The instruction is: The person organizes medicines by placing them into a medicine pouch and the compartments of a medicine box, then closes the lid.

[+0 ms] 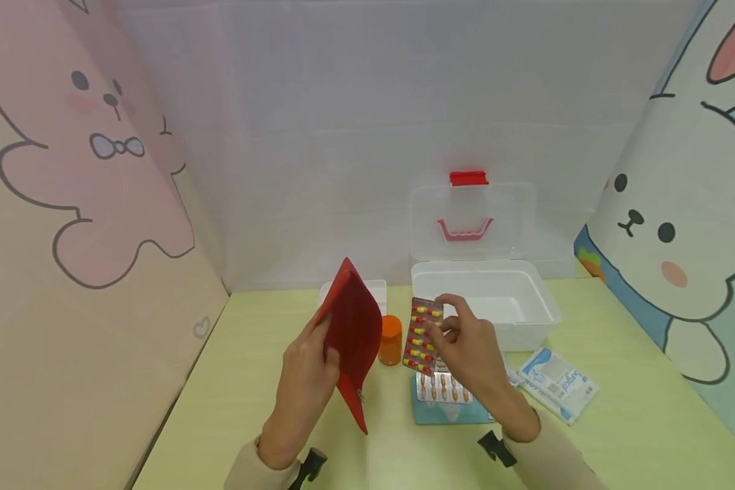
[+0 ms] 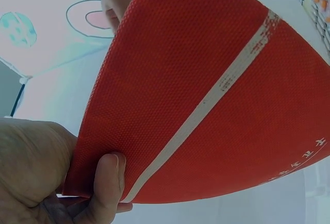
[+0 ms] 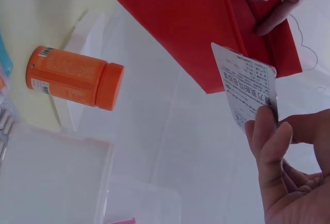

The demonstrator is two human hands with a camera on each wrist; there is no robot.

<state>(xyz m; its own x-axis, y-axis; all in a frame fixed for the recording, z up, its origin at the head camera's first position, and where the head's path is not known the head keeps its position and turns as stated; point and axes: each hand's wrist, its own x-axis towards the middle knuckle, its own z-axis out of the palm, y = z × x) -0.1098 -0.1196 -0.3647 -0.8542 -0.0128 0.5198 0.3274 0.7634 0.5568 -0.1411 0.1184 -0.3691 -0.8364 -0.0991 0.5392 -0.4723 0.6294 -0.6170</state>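
My left hand (image 1: pixel 306 371) grips a red fabric pouch (image 1: pixel 354 337) and holds it upright above the table; in the left wrist view the pouch (image 2: pixel 206 90) fills the frame, showing a white stripe, with my thumb (image 2: pixel 105 182) on its edge. My right hand (image 1: pixel 465 347) pinches a blister pack of red-and-yellow capsules (image 1: pixel 422 335) just right of the pouch. The right wrist view shows the pack's printed foil back (image 3: pixel 246 87) next to the pouch (image 3: pixel 206 22).
An orange bottle (image 1: pixel 390 339) stands between the pouch and the pack. Behind it is an open clear box (image 1: pixel 484 299) with a red latch. More blister packs (image 1: pixel 444 388) lie on a teal packet, and white sachets (image 1: pixel 557 381) lie to the right.
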